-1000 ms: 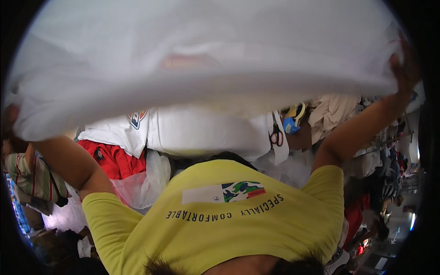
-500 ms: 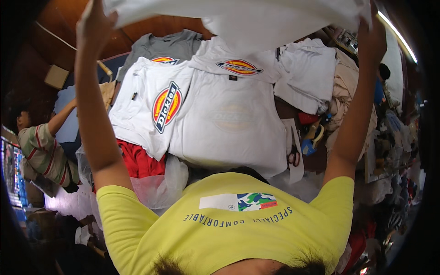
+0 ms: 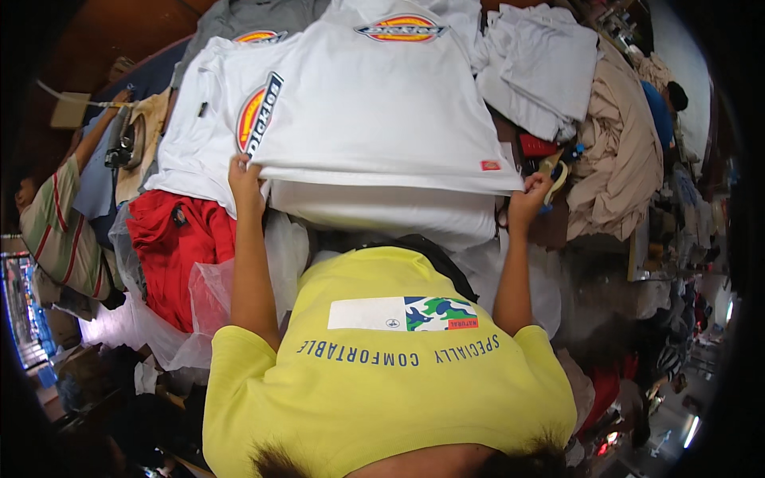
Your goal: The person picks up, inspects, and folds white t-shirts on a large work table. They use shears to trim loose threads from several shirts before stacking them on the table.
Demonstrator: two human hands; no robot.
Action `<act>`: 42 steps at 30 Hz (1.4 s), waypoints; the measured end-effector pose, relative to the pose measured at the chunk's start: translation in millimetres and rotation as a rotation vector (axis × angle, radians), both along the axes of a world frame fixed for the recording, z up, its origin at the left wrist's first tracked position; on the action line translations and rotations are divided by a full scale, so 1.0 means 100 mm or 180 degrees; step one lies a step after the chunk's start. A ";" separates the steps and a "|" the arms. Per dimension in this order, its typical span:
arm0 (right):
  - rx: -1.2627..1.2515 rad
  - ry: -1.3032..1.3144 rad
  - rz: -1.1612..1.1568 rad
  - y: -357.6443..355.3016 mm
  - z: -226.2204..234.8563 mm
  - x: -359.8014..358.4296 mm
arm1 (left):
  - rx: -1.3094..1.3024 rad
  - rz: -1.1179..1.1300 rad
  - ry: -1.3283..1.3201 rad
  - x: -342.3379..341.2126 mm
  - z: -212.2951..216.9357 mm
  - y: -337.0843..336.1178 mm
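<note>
A white T-shirt (image 3: 382, 111) with a red, yellow and blue oval print lies spread before me, its hem toward me. My left hand (image 3: 245, 183) pinches the hem at its left corner. At the right corner, close to a small red label, my right hand (image 3: 528, 199) grips the same hem. The edge hangs slightly above another white garment (image 3: 390, 209) underneath. Partly covered on the left is a second white shirt (image 3: 187, 119) with a similar print. A grey shirt (image 3: 279, 16) lies behind it.
Folded white garments (image 3: 534, 68) and a beige cloth heap (image 3: 621, 159) lie at right. Red clothing (image 3: 175, 255) sits in clear plastic at left. Beyond it, a person in a striped shirt (image 3: 68, 215) reaches toward an iron (image 3: 131, 143). A tape roll (image 3: 558, 187) is near my right hand.
Both hands have come down and toward me from high up, bringing the raised white T-shirt flat over the others. It now covers the white garment in the middle and part of the left shirt's print.
</note>
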State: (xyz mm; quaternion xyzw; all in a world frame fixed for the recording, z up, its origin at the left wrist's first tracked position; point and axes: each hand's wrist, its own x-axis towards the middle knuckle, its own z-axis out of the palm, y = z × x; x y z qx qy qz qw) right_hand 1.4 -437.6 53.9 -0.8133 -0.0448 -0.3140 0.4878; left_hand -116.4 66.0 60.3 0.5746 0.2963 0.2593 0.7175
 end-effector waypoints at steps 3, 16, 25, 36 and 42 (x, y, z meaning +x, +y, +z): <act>0.0780 0.1110 -0.0217 -0.12 -0.65 -0.30 | -0.0925 0.0126 0.0224 -0.25 -0.56 -0.08; 0.1694 0.1749 0.0192 0.00 -0.54 -0.44 | 0.0024 -0.0327 0.0310 -0.53 -0.59 -0.07; 0.2523 0.2560 0.1038 -0.08 -0.14 -0.34 | -0.0327 -0.0494 0.1243 -0.33 -0.27 0.03; 0.1262 0.3366 0.1016 -0.05 -0.21 0.44 | 0.1590 -0.1033 0.1775 0.72 -0.17 0.20; 0.1157 0.3277 0.0798 -0.14 -0.07 -0.04 | 0.1564 -0.1246 0.1026 0.32 -0.15 0.25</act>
